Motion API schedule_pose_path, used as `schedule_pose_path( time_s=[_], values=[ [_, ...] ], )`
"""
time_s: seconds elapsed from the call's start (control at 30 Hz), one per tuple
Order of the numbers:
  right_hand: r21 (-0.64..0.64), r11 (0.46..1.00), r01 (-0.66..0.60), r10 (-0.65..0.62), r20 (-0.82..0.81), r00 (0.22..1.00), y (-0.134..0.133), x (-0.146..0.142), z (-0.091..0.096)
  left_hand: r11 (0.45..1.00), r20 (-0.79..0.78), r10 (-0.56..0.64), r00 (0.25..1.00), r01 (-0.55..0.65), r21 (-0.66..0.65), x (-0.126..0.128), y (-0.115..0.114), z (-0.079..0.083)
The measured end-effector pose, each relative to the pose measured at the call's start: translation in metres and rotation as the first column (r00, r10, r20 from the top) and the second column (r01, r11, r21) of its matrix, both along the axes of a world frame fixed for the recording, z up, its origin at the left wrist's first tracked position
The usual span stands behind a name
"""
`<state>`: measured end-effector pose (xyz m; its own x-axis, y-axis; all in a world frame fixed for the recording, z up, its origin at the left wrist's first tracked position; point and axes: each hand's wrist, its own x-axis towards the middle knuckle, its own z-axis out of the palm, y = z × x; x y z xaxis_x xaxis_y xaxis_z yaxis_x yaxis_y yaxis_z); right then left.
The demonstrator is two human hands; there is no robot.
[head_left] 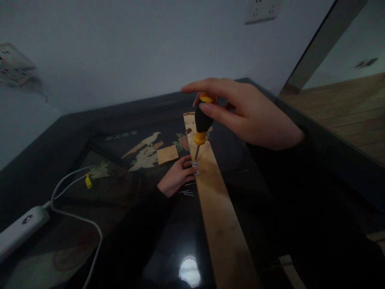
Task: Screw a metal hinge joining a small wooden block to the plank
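Note:
My right hand (pixel 231 106) is closed round the handle of a yellow and black screwdriver (pixel 203 120), its index finger stretched out over the top. The shaft points down, and its tip meets a small shiny metal bracket (pixel 195 168) at the left edge of a long wooden board (pixel 219 208). Fingers of my left hand (pixel 179 174) pinch the bracket against that edge. Whether a screw sits under the tip is too small to tell. Several thin screws or nails (pixel 187 193) lie on the dark tabletop just below my left hand.
A small square wooden piece (pixel 167 154) lies left of the board. A white power strip (pixel 25 226) with a looping cable (pixel 87 220) and yellow tag (pixel 88 181) is at the left. The glossy dark table (pixel 144 104) meets the wall behind, which carries sockets (pixel 261 10).

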<state>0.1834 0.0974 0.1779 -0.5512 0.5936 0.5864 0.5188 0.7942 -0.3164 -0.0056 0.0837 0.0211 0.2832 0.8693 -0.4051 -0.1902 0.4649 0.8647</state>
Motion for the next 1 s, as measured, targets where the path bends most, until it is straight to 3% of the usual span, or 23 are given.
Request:
schedule_pose_path(
  time_s=[0.23, 0.47, 0.8, 1.0],
  values=[
    [0.094, 0.972, 0.217, -0.216, -0.023, 0.976, 0.003, -0.01, -0.006, 1.0, 0.007, 0.014, 1.0, -0.014, -0.006, 0.001, -0.001, 0.0],
    [0.02, 0.999, 0.045, -0.045, 0.02, 0.999, 0.002, -0.005, -0.003, 1.0, 0.0, 0.015, 1.0, -0.015, -0.002, 0.002, -0.002, 0.0],
    [0.091, 0.971, 0.221, -0.215, -0.069, 0.974, 0.005, -0.013, -0.009, 1.0, 0.005, 0.017, 1.0, -0.017, 0.013, 0.003, -0.002, -0.001],
    [0.02, 0.995, 0.101, -0.101, -0.008, 0.995, 0.005, -0.005, -0.005, 1.0, -0.013, 0.026, 1.0, -0.026, 0.014, 0.003, -0.002, -0.001]
  ],
)
